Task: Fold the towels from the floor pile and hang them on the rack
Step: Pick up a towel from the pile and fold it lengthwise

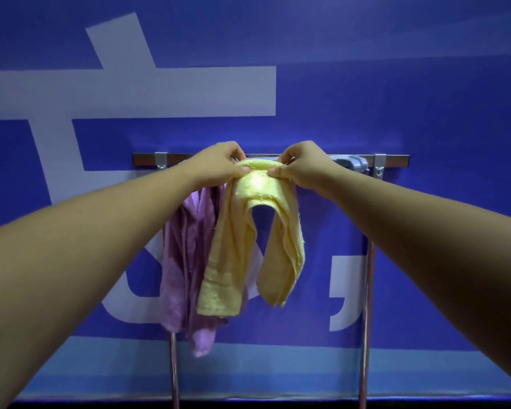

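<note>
A yellow towel (236, 246) is draped over the metal rack bar (396, 160), its two ends hanging down in front of the blue wall. My left hand (219, 165) pinches the towel's top fold from the left. My right hand (304, 165) pinches the same fold from the right. A purple towel (183, 261) hangs from the bar just left of the yellow one, partly behind it. The floor pile is out of view.
The rack stands on two thin upright poles (366, 320) against a blue wall with large pale lettering (130, 90). Metal hooks (160, 162) and a grey fitting (354, 163) sit on the bar. The bar's right part carries no towel.
</note>
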{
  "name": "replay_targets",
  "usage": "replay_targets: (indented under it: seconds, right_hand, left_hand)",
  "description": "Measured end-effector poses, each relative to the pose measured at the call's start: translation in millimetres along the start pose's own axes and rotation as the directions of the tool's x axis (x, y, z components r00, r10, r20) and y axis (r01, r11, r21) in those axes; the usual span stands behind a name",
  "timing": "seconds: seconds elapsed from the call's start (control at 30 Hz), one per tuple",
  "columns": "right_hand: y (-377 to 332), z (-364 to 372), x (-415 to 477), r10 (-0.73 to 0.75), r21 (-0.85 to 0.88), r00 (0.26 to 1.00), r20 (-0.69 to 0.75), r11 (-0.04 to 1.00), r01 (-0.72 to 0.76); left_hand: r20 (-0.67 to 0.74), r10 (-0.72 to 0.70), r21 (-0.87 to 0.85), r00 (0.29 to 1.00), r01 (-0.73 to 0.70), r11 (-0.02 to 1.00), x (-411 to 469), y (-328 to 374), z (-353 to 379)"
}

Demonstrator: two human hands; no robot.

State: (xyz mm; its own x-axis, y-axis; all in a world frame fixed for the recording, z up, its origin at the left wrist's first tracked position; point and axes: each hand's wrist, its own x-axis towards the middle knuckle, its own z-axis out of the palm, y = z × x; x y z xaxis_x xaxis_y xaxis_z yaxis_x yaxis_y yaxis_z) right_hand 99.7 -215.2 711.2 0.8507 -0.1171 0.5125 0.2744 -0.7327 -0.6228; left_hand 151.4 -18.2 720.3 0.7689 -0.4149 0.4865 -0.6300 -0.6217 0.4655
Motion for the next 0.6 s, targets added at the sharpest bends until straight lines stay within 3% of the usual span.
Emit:
replay_targets:
  seconds: [0.13, 0.33, 0.47, 0.6]
  right_hand:
    - [8, 17, 25, -0.024, -0.118, 0.999, -0.036, 0.993, 0.020]
    - [17, 35, 45, -0.052, -0.256, 0.995, -0.079, 0.966, 0.031]
    - [19, 47, 54, -0.093, -0.235, 0.986, -0.140, 0.970, 0.059]
    - [20, 50, 60, -0.064, -0.034, 0.974, -0.219, 0.998, 0.058]
  left_hand:
    - [0.017, 0.020, 0.180, 1.000, -0.022, 0.983, 18, -11, 8]
    - [-0.059, -0.011, 0.278, 0.998, 0.027, 0.960, 41, -22, 27]
    - [-0.107, -0.049, 0.116, 0.993, 0.061, 0.991, 51, -26, 33]
    - [-0.209, -0.098, -0.168, 0.973, 0.063, 0.984, 54, -36, 31]
